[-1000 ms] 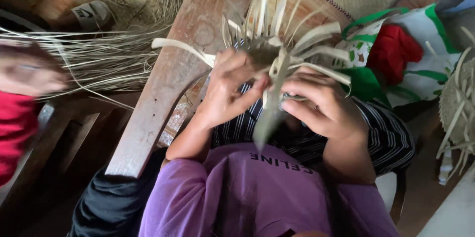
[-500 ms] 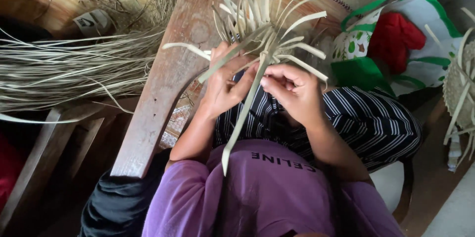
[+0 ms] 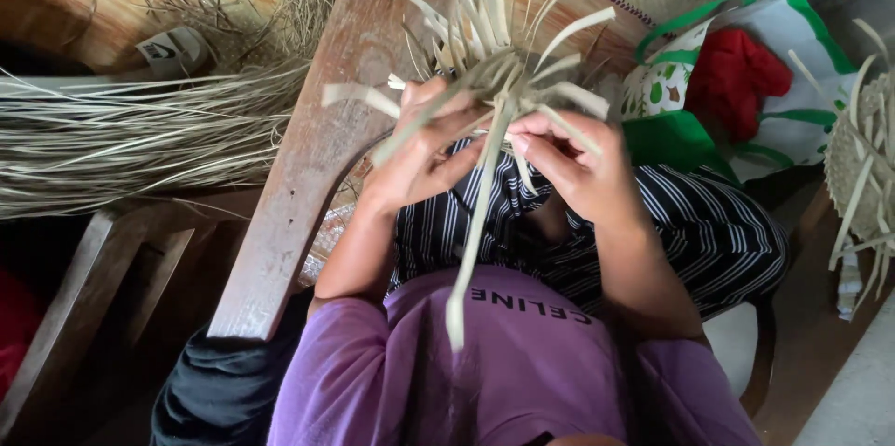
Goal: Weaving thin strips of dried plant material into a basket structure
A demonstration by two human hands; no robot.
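A half-woven bundle of pale straw strips (image 3: 499,82) sat above the person's striped lap, loose ends fanning outward and one long strip hanging toward the purple shirt. The left hand (image 3: 424,152) curled around its near side; the right hand (image 3: 583,171) pinched strips between thumb and fingers. A wooden plank (image 3: 312,166) lay beside, dried straw (image 3: 121,134) beyond its left edge.

Woven basket (image 3: 862,157) cut off by right edge.

Dry, matt straw-coloured palm strips (image 3: 494,82) fan out at centre frame over a rough, worn wooden plank (image 3: 308,185); glossy plastic bag (image 3: 792,120) upper right.
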